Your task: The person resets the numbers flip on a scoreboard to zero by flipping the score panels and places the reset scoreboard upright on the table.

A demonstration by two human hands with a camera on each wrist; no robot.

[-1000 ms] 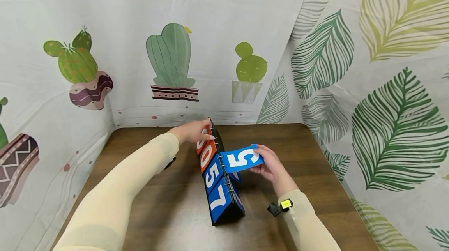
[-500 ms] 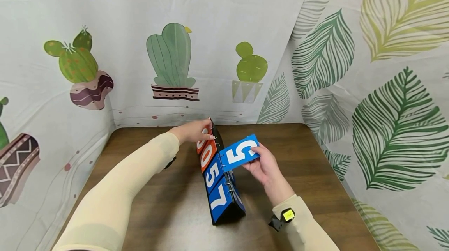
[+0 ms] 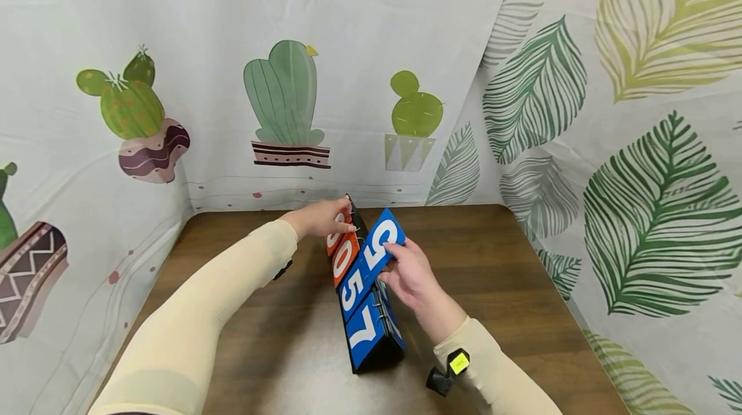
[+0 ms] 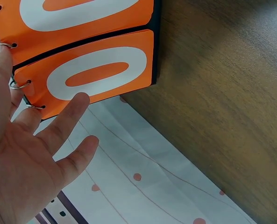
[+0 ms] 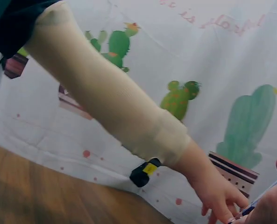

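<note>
Lifted blue card (image 3: 377, 250) has swung leftward in the right hand (image 3: 415, 281).

Bench (image 3: 510, 267) is showing brown woodgrain, rounded far corners, glare nr front. White cloth (image 3: 377, 2) is hanging behind, w/ potted-cactus prints: bright-green cactus (image 3: 132, 109) on L, tall grey-green cactus (image 3: 284, 93) nr ctr, small lime cactus (image 3: 416, 113) just R of it. Leaf-print cloth (image 3: 603, 125) is covering R side, green/grey/yellowish. Right wrist view's also catching pink lettering (image 5: 213, 14) up top, too faint to read.
</note>
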